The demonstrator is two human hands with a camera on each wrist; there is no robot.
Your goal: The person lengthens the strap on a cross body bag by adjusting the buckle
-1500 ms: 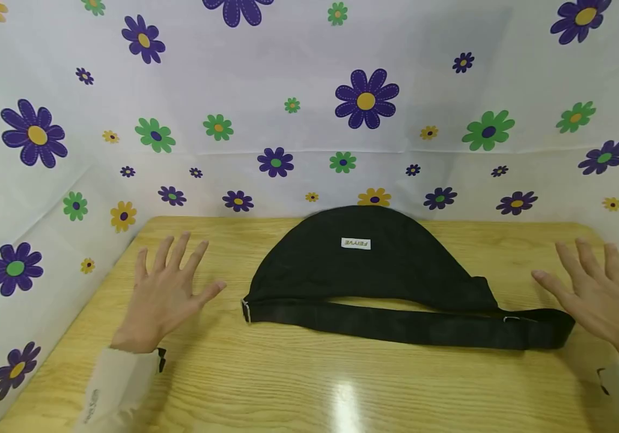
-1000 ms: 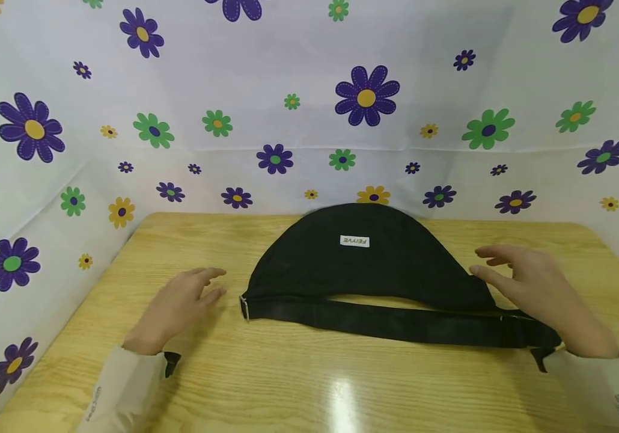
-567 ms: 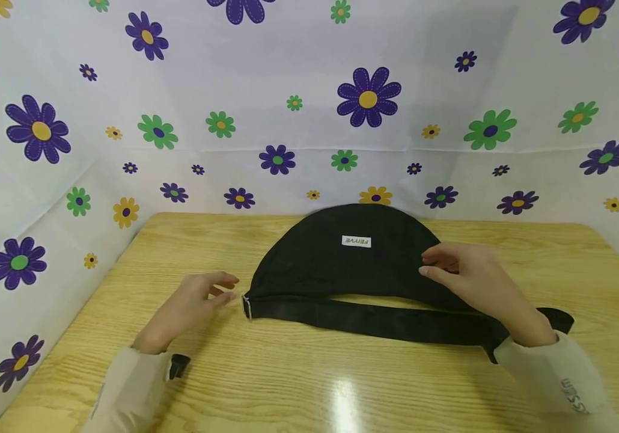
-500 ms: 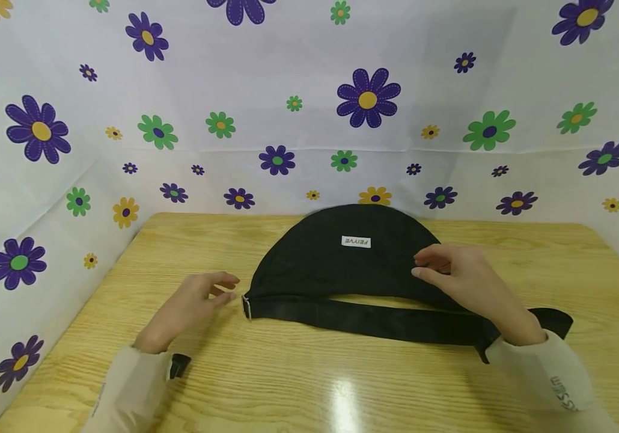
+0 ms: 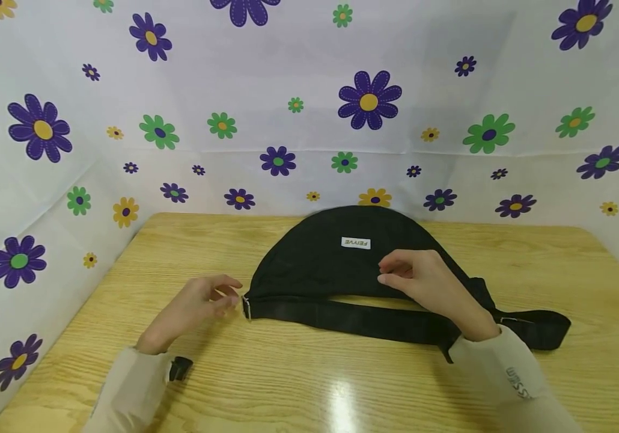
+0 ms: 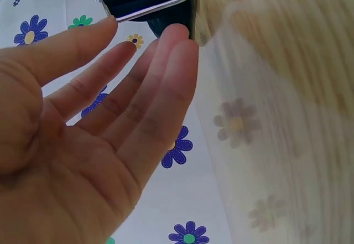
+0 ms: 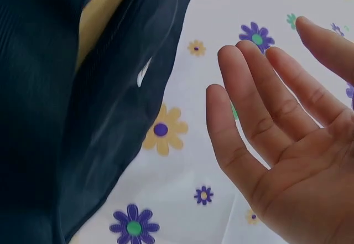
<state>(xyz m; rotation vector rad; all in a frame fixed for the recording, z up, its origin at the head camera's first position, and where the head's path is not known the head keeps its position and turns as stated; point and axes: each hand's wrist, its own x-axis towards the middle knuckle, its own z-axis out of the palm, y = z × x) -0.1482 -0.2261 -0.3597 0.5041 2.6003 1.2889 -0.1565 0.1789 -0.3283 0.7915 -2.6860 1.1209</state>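
Note:
A black half-moon cloth crossbody bag lies flat at the back of the table, its white label upside down. Its wide strap runs along the near side, with a metal buckle at the left end. My left hand is just left of that buckle, fingers loosely bent; in the left wrist view the thumb tip meets the buckle's edge, and touching cannot be told. Above the bag's right half hovers my right hand, fingers loosely bent around nothing; the right wrist view shows them apart from the bag.
The bag rests on a light wooden table. Behind and to the left hangs a white flower-print cloth. At the right, the strap folds into a loop beside a second metal fitting. Black bands show at both sleeve cuffs.
My right hand has swept left from beyond the strap loop to over the bag. The left hand has turned inward and moved to the buckle, its spread fingers now bent. The bag stays put.

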